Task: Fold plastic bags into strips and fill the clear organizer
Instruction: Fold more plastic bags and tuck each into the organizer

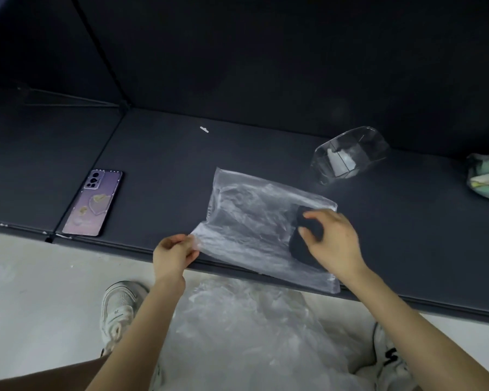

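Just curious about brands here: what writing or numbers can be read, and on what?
"S": large black letter on the right shoe; anything after it is hidden.
Left shoe: small dark mark, too blurred to read.
Phone: no legible text.

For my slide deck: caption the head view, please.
Left hand pinches a corner of the clear plastic bag spread on the dark mat, right hand at its handle cutout.
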Motion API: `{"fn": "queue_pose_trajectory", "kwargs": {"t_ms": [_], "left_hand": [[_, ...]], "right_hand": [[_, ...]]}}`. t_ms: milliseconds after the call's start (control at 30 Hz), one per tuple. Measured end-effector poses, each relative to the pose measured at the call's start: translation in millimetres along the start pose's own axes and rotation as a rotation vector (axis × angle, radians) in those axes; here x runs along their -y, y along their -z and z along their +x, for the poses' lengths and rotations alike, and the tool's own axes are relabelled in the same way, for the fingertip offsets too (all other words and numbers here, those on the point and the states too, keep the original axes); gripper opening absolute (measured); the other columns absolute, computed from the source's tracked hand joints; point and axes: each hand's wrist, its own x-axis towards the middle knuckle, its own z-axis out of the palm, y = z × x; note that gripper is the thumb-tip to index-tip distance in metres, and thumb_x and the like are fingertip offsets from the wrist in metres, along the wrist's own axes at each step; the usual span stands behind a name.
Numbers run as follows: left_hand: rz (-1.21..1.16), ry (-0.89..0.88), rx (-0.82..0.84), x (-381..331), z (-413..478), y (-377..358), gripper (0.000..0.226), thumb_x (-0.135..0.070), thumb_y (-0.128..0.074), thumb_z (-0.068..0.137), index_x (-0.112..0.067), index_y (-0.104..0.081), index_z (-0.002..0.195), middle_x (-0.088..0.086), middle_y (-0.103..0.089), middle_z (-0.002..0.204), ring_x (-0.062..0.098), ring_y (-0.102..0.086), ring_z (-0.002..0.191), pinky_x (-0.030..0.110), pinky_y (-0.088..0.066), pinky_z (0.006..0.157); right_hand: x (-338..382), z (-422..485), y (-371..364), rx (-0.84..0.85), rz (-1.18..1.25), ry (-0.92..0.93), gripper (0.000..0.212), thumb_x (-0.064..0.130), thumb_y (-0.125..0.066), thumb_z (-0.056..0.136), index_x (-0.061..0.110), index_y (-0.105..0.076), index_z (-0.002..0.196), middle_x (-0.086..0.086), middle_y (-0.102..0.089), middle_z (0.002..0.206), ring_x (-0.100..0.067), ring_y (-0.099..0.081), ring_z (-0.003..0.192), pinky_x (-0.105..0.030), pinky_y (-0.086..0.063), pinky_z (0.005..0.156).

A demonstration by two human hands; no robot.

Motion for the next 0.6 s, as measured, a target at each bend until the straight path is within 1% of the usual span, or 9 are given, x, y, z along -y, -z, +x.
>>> {"fn": "queue_pose_trajectory", "kwargs": {"t_ms": [67,133,200,233,267,367,433,533,600], "left_hand": [[-0.029,0.021,-0.018,1,1,0,0.007,-0.003,-0.061,0.092,-0.006,-0.059,0.086,0.012,-0.064,0.087,0.022,-0.063,0.080,0.021,-0.057,0.062],[0.003,0.006,-0.057,3,5,0,0.012,-0.008,-0.061,0.093,-0.007,-0.059,0.082,0.010,-0.063,0.083,0.020,-0.061,0.074,0.021,-0.054,0.059],[0.094,-0.025,-0.082,8,8,0,0.010,-0.008,-0.063,0.092,-0.006,-0.060,0.083,0.009,-0.063,0.079,0.018,-0.059,0.068,0.020,-0.051,0.055],[0.148,-0.047,-0.087,9,9,0,0.007,-0.007,-0.063,0.092,-0.004,-0.062,0.085,0.009,-0.064,0.077,0.018,-0.060,0.065,0.021,-0.050,0.055],[0.207,-0.076,-0.087,11,9,1,0.006,-0.006,-0.063,0.091,-0.003,-0.063,0.086,0.008,-0.066,0.075,0.018,-0.061,0.064,0.023,-0.050,0.056],[0.407,-0.222,-0.098,17,9,6,0.011,-0.005,-0.060,0.090,-0.008,-0.065,0.082,0.005,-0.069,0.070,0.016,-0.063,0.062,0.029,-0.052,0.061],[0.491,-0.309,-0.108,22,7,8,0.016,-0.010,-0.058,0.094,-0.016,-0.060,0.078,0.000,-0.068,0.065,0.013,-0.066,0.062,0.031,-0.052,0.065],[0.500,-0.365,-0.098,24,3,7,0.023,-0.014,-0.057,0.096,-0.021,-0.051,0.076,-0.003,-0.066,0.065,0.014,-0.066,0.062,0.026,-0.047,0.059],[0.486,-0.366,-0.074,20,1,6,0.017,-0.020,-0.058,0.096,-0.017,-0.052,0.080,-0.002,-0.066,0.066,0.019,-0.067,0.065,0.032,-0.048,0.062]], "right_hand": [[39,24,-16,-0.013,0.009,0.256,0.033,0.024,-0.063,0.085,0.005,-0.069,0.111,-0.011,-0.069,0.112,-0.031,-0.064,0.104,-0.035,-0.045,0.093],[71,51,-43,0.117,-0.047,0.384,0.044,0.029,-0.050,0.092,0.003,-0.060,0.127,-0.015,-0.060,0.130,-0.031,-0.055,0.123,-0.039,-0.035,0.108],[93,74,-68,0.303,-0.159,0.396,0.050,0.033,-0.035,0.103,0.008,-0.036,0.146,-0.010,-0.033,0.154,-0.025,-0.026,0.145,-0.037,-0.012,0.119],[98,83,-80,0.364,-0.239,0.392,0.052,0.035,-0.029,0.105,0.011,-0.025,0.151,-0.007,-0.020,0.159,-0.021,-0.012,0.148,-0.036,-0.003,0.121],[101,91,-92,0.405,-0.310,0.392,0.054,0.036,-0.024,0.105,0.013,-0.017,0.153,-0.006,-0.012,0.161,-0.020,-0.004,0.149,-0.037,0.003,0.121],[101,110,-118,0.479,-0.467,0.371,0.057,0.042,-0.017,0.104,0.017,-0.007,0.154,-0.007,-0.002,0.162,-0.020,0.004,0.149,-0.043,0.006,0.120],[98,120,-131,0.474,-0.516,0.351,0.059,0.046,-0.016,0.103,0.019,-0.006,0.154,-0.006,0.000,0.162,-0.021,0.005,0.149,-0.046,0.007,0.119],[102,130,-141,0.467,-0.533,0.401,0.061,0.050,-0.015,0.102,0.021,-0.005,0.154,-0.005,0.000,0.162,-0.021,0.005,0.149,-0.048,0.007,0.119],[105,131,-137,0.475,-0.531,0.441,0.062,0.052,-0.014,0.101,0.022,-0.004,0.154,-0.006,-0.001,0.162,-0.021,0.004,0.149,-0.049,0.008,0.119]]}}
